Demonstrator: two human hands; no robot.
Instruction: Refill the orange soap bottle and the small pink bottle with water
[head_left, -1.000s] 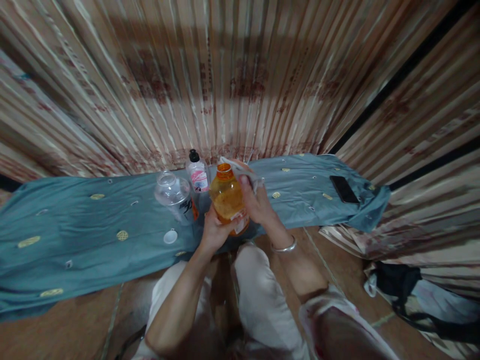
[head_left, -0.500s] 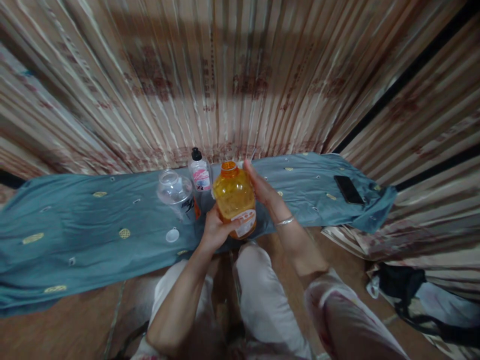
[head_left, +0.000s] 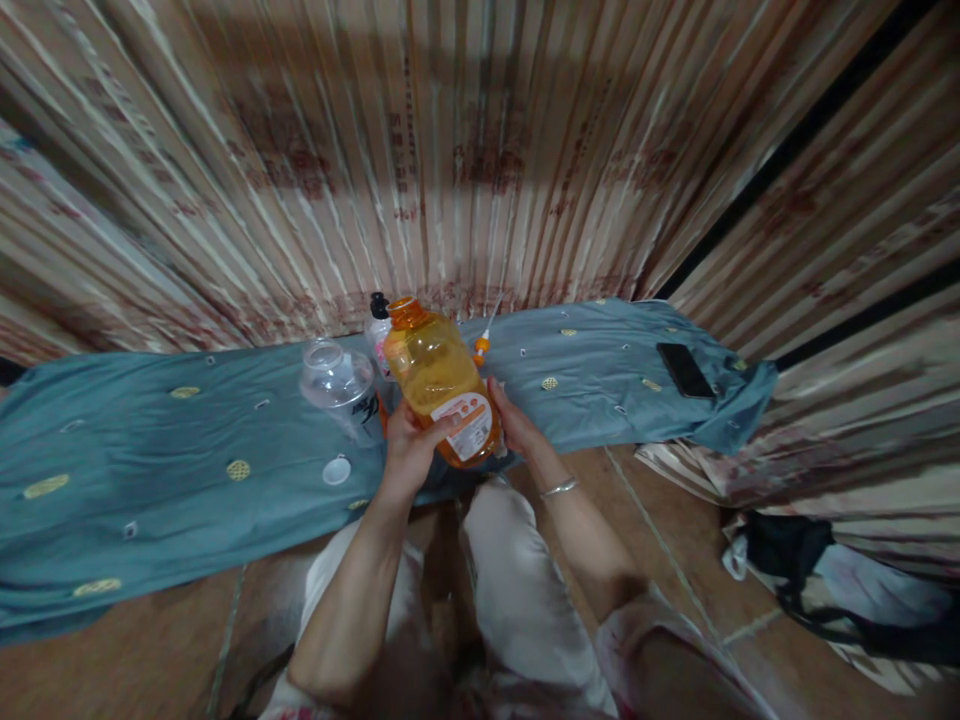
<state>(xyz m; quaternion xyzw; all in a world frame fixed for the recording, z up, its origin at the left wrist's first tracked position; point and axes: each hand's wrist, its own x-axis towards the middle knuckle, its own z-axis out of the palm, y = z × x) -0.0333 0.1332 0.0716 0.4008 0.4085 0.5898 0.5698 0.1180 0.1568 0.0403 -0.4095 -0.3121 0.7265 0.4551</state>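
An orange see-through bottle [head_left: 431, 365] with a white label is tilted to the left, its mouth uncapped. My left hand [head_left: 411, 445] grips its left side, thumb across the label. Against the lower right side of the bottle, my right hand [head_left: 514, 418] supports it near the base; some of its fingers are hidden. To the left stands a clear plastic jar [head_left: 341, 390] without its lid, and a white round lid [head_left: 337, 470] lies in front of it. Behind the orange bottle a clear bottle with a black cap [head_left: 379, 325] is partly covered. An orange pump head [head_left: 482, 345] with its tube lies beyond.
A teal patterned cloth [head_left: 180, 430] covers the long low surface. A black phone [head_left: 685, 370] lies on its right end. Striped curtains [head_left: 450, 150] hang close behind, and a dark bag [head_left: 795, 550] rests on the floor at right.
The orange bottle has tipped to the left from nearly upright. My right hand has slid from its neck area down to near its base, and the pump head has come into view.
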